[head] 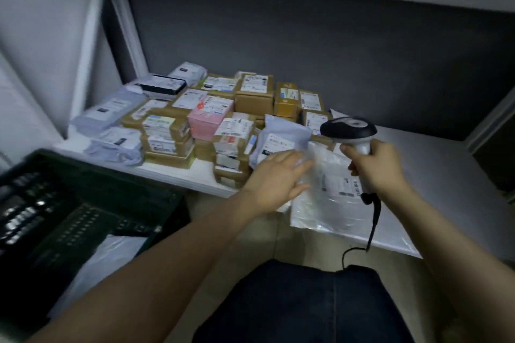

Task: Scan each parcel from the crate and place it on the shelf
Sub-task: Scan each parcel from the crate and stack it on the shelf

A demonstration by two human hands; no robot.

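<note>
While the right hand [376, 167] curls its fingers round the pale, smooth handle of the scanner [348, 127], the left hand [274, 178] lies flat, fingers straight, on the left edge of the parcel [328, 203]. That parcel is a thin, crinkled bag of milky translucent plastic, lying on the near edge of the shelf [446, 189] between the two hands, its near end hanging slightly over the edge. A white label [341, 185] with a barcode sits on its right part; the print is too blurred to read. The scanner has a rounded, glossy black head with a grey top, and a black cable [373, 220] drops from the handle's base. The shelf is a smooth white board in a white frame. Just left of the parcel lies a soft grey mailer [281, 136] with a white label. Farther left and beyond stand taped brown cartons [253, 97], square-edged and stacked close, each with a white label, and among them a pink box [206, 122]. None of their writing is legible. At the near left is the crate [83, 203], dark green plastic with slotted walls, with a pale plastic packet [111, 256] in it.
</note>
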